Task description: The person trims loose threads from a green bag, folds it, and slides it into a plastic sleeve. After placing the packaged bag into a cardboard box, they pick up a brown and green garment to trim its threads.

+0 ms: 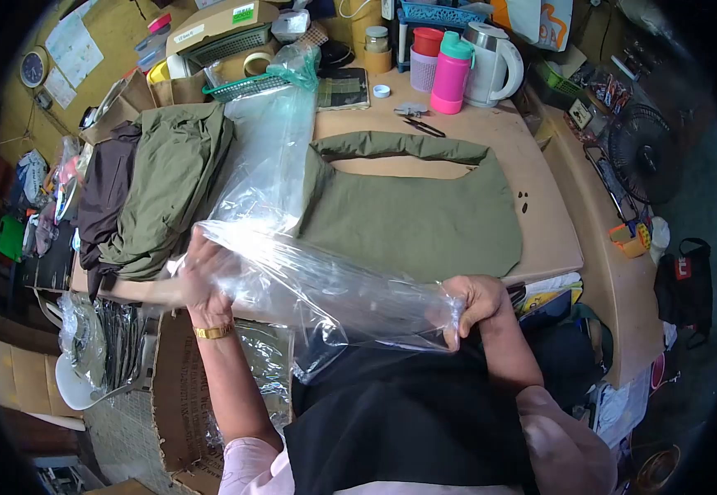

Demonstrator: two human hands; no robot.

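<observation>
A clear plastic bag (pixel 334 289) stretches between my hands above the table's front edge. My right hand (pixel 476 305) grips its right end, thumb and fingers pressed together on the bunched plastic. My left hand (pixel 202 272) is at the bag's left end, fingers smeared by motion; the grip there cannot be made out. Just beyond the bag lies a flat olive-green fabric bag (pixel 416 214) with a wide strap loop at its far side. More clear plastic (pixel 264 157) lies left of it. Folded olive garments (pixel 169 181) and dark brown cloth (pixel 111 190) rest farther left.
Black snips (pixel 424 126), a pink bottle (pixel 451 82) and an electric kettle (pixel 488 70) stand or lie at the back. A green basket (pixel 247 87) is at the back left. An open cardboard box (pixel 179 388) stands below the table edge, a fan (pixel 644 154) at right.
</observation>
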